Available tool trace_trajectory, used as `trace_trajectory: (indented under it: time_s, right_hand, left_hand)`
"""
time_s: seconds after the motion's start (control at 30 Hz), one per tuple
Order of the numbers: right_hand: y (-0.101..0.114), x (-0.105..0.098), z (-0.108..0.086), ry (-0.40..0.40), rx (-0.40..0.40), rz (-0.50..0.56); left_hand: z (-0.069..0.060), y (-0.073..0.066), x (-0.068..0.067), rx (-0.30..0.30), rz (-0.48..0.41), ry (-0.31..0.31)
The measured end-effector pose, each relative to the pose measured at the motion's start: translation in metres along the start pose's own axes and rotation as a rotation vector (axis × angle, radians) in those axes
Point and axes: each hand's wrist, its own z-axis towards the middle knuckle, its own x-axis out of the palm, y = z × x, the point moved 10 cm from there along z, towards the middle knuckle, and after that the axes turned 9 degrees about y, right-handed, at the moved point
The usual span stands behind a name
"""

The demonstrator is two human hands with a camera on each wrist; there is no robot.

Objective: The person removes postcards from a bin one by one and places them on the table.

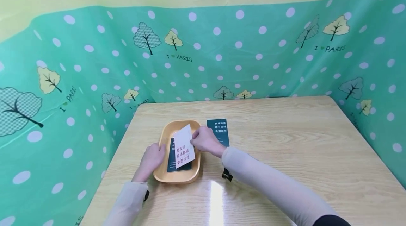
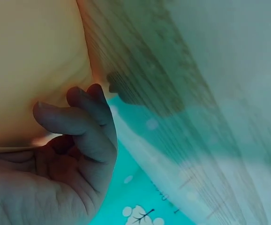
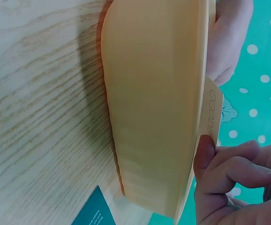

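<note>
A shallow, light-orange plastic tray [image 1: 176,179] with rounded corners rests on the table. Inside it lies a dark teal printed card [image 1: 172,165]. Over that card, tilted, is a white card [image 1: 184,145] with handwritten characters; my right hand [image 1: 207,141] pinches its right edge between thumb and fingers. My left hand [image 1: 151,159] grips the tray's left rim, its fingers [image 2: 60,119] curled against the outer wall in the left wrist view. Another dark teal card [image 1: 219,130] lies on the table just right of the tray, partly hidden by my right hand.
The wood-grain table [image 1: 279,141] stretches far to the right of the tray. A green polka-dot curtain [image 1: 228,53] with tree prints stands along the back and both sides. Light glares off the table [image 1: 216,201] near the front.
</note>
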Motion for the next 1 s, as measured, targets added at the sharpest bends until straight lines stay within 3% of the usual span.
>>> trace_trajectory:
  time_s: [0.7,1.0]
  right_hand:
    - [-0.013,-0.025,-0.005,-0.031,0.004,0.054]
    - [-0.02,-0.042,-0.008,-0.09,0.004,0.044]
  left_hand:
    - [0.0,-0.006,-0.008,0.029,0.089,-0.057]
    - [0.0,-0.006,-0.005,0.024,0.065,-0.045]
